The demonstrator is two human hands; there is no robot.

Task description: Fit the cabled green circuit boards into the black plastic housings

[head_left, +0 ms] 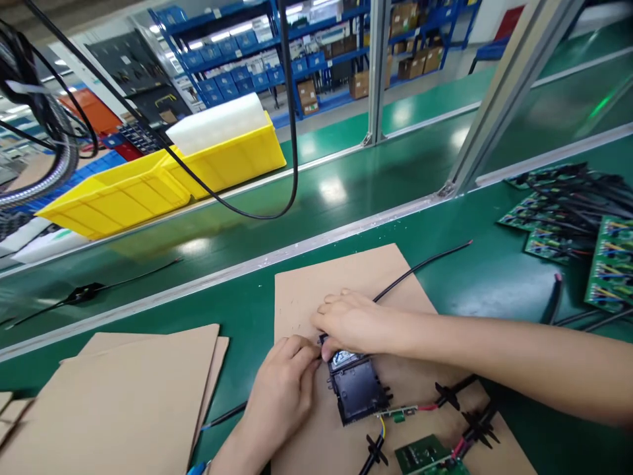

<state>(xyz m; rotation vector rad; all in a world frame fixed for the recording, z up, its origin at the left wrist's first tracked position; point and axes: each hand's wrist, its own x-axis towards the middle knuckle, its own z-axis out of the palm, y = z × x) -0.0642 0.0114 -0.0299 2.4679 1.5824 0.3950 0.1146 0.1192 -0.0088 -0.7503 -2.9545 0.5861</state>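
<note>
**Hands meet over black housing at lower centre of the frame**

Cardboard sheet [316, 290] under your work fills the lower middle of the frame, lying flat on the green bench [484, 277]. On it, just right of centre near the bottom edge, sits the black plastic housing [357, 390], with thin wires running from its lower right corner to a small green circuit board [423, 454] at the bottom edge. Your left hand [281, 396] comes up from the bottom of the frame, fingers curled, its fingertips against the housing's upper left edge. Your right hand [352, 322] reaches in from the right, palm down, fingers bent and pressing on the housing's top end; whether it pinches anything there is hidden under the fingers. A black cable [420, 265] runs from beneath that hand toward the upper right across the cardboard. Loose cardboard sheets [123, 389] are stacked at lower left. At the right edge, a heap of green circuit boards [573, 218] with black leads lies on the bench. Farther back, past the metal rail, two yellow bins [163, 178] stand at upper left, with blue shelving [277, 59] beyond them.
</note>
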